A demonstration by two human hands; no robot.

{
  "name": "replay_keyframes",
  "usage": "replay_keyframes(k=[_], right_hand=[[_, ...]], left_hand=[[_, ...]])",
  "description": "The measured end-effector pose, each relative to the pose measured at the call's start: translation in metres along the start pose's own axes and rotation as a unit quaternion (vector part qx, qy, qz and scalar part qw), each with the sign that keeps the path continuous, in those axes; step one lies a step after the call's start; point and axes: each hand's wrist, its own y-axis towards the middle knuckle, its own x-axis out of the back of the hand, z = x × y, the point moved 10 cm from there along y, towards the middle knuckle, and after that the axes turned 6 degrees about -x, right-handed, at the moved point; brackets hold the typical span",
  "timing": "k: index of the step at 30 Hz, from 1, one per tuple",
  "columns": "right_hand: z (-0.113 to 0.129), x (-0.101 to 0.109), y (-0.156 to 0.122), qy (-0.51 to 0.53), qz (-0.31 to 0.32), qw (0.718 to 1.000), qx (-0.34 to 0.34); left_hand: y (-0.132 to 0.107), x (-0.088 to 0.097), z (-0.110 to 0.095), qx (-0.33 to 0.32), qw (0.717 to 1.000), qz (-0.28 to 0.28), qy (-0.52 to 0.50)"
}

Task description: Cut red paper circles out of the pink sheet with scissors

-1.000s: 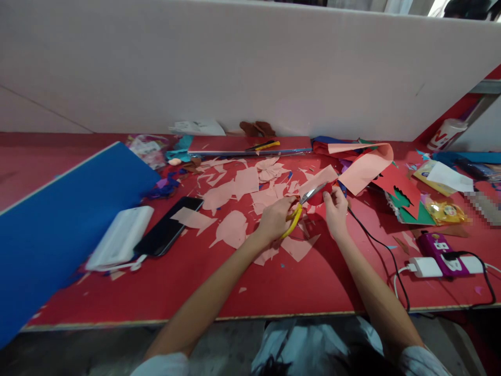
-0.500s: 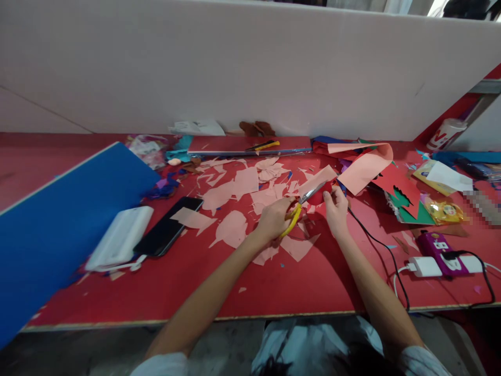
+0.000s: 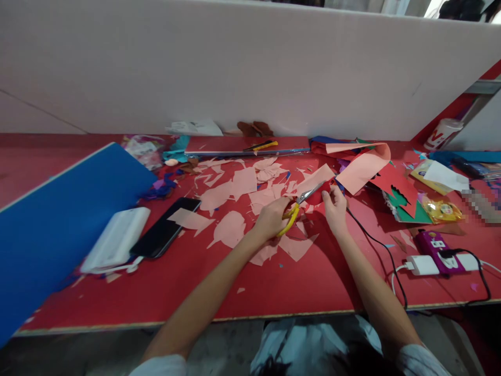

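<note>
My left hand (image 3: 271, 219) grips a pair of yellow-handled scissors (image 3: 291, 219), whose steel blades (image 3: 310, 194) point up and to the right. The blades reach a small piece of red paper (image 3: 320, 194), which my right hand (image 3: 334, 210) pinches from the right side. A strip of salmon-pink paper (image 3: 315, 180) lies just behind the blades. Many pink paper offcuts (image 3: 230, 228) are scattered on the red table (image 3: 305, 282) around and under both hands.
A blue board (image 3: 62, 219) lies at the left, next to a white power bank (image 3: 115, 239) and a black phone (image 3: 164, 227). Coloured paper sheets (image 3: 399, 196), a black cable (image 3: 376, 243), and a purple-and-white power strip (image 3: 438, 261) lie at the right. A white partition (image 3: 235, 68) stands behind.
The whole view has shifted slightly to the left and tilted a little. The scissors and both hands stay in nearly the same grip on the red paper.
</note>
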Motion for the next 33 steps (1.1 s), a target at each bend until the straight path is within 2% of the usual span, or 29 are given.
replay_keyframes(k=[13, 33], right_hand=[[-0.001, -0.002, 0.002, -0.011, 0.027, 1.000, 0.007], [-0.003, -0.010, 0.001, -0.053, 0.062, 0.997, 0.012]], left_hand=[[0.001, -0.003, 0.005, 0.001, 0.998, 0.029, 0.061], [0.000, -0.002, 0.004, 0.000, 0.997, 0.028, 0.071]])
